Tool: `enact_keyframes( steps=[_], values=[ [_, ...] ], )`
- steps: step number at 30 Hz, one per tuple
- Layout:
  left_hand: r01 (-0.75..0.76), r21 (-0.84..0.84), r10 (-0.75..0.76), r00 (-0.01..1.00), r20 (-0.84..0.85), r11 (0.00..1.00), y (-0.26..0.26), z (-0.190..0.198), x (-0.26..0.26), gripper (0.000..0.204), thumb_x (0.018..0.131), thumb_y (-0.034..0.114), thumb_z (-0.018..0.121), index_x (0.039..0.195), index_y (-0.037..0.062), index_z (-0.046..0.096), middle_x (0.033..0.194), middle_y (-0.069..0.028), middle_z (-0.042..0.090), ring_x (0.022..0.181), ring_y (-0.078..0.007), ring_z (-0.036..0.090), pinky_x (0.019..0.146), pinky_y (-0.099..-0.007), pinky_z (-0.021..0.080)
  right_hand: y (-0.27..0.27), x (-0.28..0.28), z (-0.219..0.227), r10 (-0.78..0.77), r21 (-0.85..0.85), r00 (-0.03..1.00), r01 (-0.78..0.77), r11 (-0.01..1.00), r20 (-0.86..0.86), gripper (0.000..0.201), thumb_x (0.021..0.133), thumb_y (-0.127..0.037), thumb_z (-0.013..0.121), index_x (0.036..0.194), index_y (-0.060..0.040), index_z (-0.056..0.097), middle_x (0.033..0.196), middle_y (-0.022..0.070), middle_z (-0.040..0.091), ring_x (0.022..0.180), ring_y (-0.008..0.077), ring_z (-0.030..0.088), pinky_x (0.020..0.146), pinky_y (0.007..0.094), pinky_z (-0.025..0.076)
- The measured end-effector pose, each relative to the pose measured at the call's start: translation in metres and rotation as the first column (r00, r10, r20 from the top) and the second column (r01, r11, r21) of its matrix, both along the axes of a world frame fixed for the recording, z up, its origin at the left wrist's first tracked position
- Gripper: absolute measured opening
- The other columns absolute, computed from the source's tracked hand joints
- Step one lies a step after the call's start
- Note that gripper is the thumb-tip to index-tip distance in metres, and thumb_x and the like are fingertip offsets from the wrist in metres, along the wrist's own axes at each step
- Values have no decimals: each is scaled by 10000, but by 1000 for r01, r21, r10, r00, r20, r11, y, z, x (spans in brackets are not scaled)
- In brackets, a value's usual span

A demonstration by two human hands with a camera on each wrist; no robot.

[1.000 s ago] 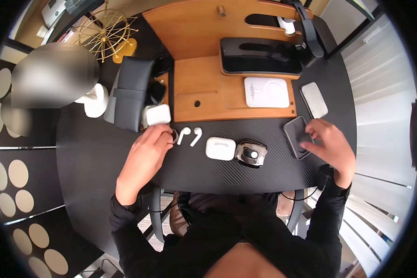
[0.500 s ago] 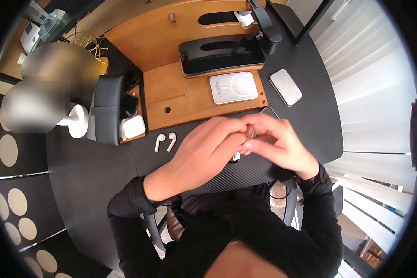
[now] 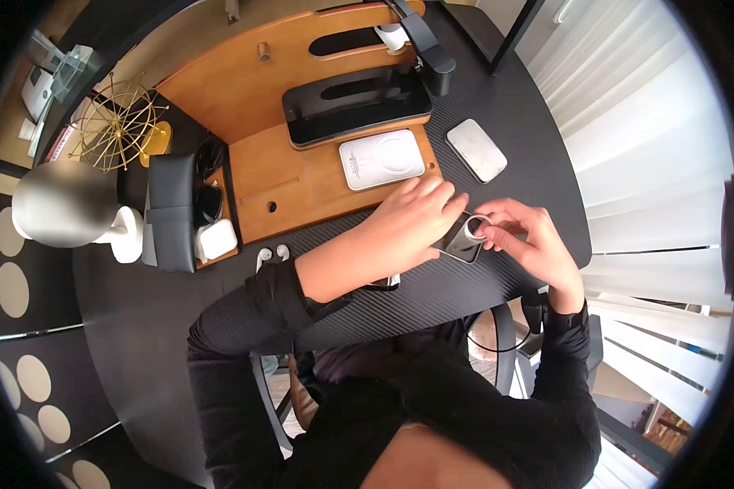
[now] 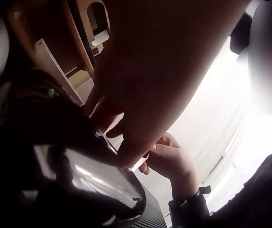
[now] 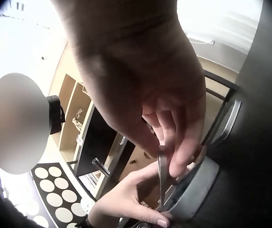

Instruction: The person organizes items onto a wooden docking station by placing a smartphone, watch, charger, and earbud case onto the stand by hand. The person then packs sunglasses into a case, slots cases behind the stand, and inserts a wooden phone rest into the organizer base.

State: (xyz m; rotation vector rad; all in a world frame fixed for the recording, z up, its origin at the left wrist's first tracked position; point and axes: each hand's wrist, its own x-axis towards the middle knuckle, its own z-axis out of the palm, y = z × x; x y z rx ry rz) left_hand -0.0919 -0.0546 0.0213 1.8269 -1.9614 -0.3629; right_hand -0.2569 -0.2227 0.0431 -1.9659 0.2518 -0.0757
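My right hand (image 3: pixel 534 240) pinches a thin silvery ring (image 5: pixel 162 175) between thumb and fingers. The ring stands on edge over a shallow dark rectangular tray (image 3: pixel 461 248) with a pale rim. At the tray's left side is my left hand (image 3: pixel 400 228), its fingers reaching along the far end and its thumb near the close corner. In the left wrist view that hand is dark, and its palm side is hidden. A glossy black object (image 4: pixel 88 180) lies below the left wrist; from the head only its edge shows beneath the forearm.
A white phone-sized slab (image 3: pixel 475 151) lies behind the tray. A brown desk stand (image 3: pixel 261 175) bears a white charging pad (image 3: pixel 382 159) and a black phone-like slab (image 3: pixel 355 106). White earbuds (image 3: pixel 282 252), a white case (image 3: pixel 217 240) and a black glasses case (image 3: pixel 171 212) are left.
My left hand has brought the ring from beside the earbuds rightward, and my right hand has taken it. The hands have parted slightly, and the head view has shifted.
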Motion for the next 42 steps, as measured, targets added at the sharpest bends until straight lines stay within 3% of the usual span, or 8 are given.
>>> enact_keyframes(
  steps=[5, 8, 10, 14, 19, 27, 33, 42],
  values=[
    [-263, 117, 288, 890, -353, 958, 14, 5, -7, 571, 689, 85, 788, 1192, 7, 530, 1094, -147, 475, 1113, -305, 514, 921, -395, 453, 5, 9, 5, -101, 122, 994, 105, 987, -35, 154, 929, -2, 582, 1063, 44, 644, 836, 69, 684, 665, 95, 633, 612, 234, 533],
    [-371, -123, 286, 854, -434, 920, 32, 6, 0, 548, 713, -1, 770, 1164, 50, 462, 1079, -131, 516, 987, -256, 604, 796, -363, 515, 7, 22, 22, -117, 333, 992, 97, 938, 42, 219, 952, -41, 580, 1149, 51, 614, 856, 77, 667, 708, 112, 651, 645, 231, 561],
    [-190, 371, 401, 158, -902, 909, 45, 16, 5, 610, 738, -57, 764, 1187, 78, 373, 1063, -132, 567, 837, -198, 648, 685, -300, 539, 19, 38, 32, -119, 319, 986, 76, 945, 118, 225, 945, -30, 585, 1153, 46, 620, 862, 82, 669, 751, 124, 667, 672, 240, 571],
    [-387, 239, 253, -14, -967, 891, 60, -8, 5, 647, 758, -72, 757, 1202, 88, 314, 1067, -149, 585, 835, -199, 665, 696, -302, 583, 39, 74, 25, 7, 124, 977, -34, 992, 212, 224, 910, 7, 607, 1127, 59, 621, 872, 91, 682, 744, 118, 681, 681, 244, 577],
    [-562, 172, 204, -6, -979, 809, 68, -17, 6, 557, 837, -15, 710, 1228, 77, 325, 1224, -138, 527, 1108, -217, 587, 816, -360, 598, 46, 92, 1, 32, 181, 970, -77, 980, 240, 139, 902, 9, 621, 1026, 72, 620, 858, 109, 711, 775, 145, 713, 676, 251, 581],
    [-540, 115, 200, 100, -975, 834, 66, -18, 9, 588, 884, 17, 666, 1394, 35, 373, 1258, -147, 549, 1084, -198, 601, 837, -339, 585, 49, 94, -11, -23, 176, 981, -11, 984, 191, 85, 885, -14, 662, 942, 48, 652, 798, 98, 705, 702, 131, 700, 600, 224, 545],
    [-516, 166, 254, 105, -962, 841, 69, -5, 7, 519, 927, 54, 617, 1400, 40, 403, 1281, -149, 545, 1069, -189, 603, 793, -319, 596, 48, 94, -19, 98, -214, 880, 4, 977, 464, 107, 757, 7, 764, 850, 4, 712, 857, 34, 476, 697, 107, 523, 597, 252, 427],
    [-509, 125, 299, 276, -914, 852, 73, -15, 9, 482, 926, 52, 610, 1376, 35, 437, 1279, -140, 554, 1063, -183, 601, 747, -300, 598, 43, 94, -14, 237, -168, 874, -181, 969, 425, 89, 758, 22, 750, 788, 21, 666, 912, 58, 546, 778, 136, 593, 640, 282, 492]
  ],
)
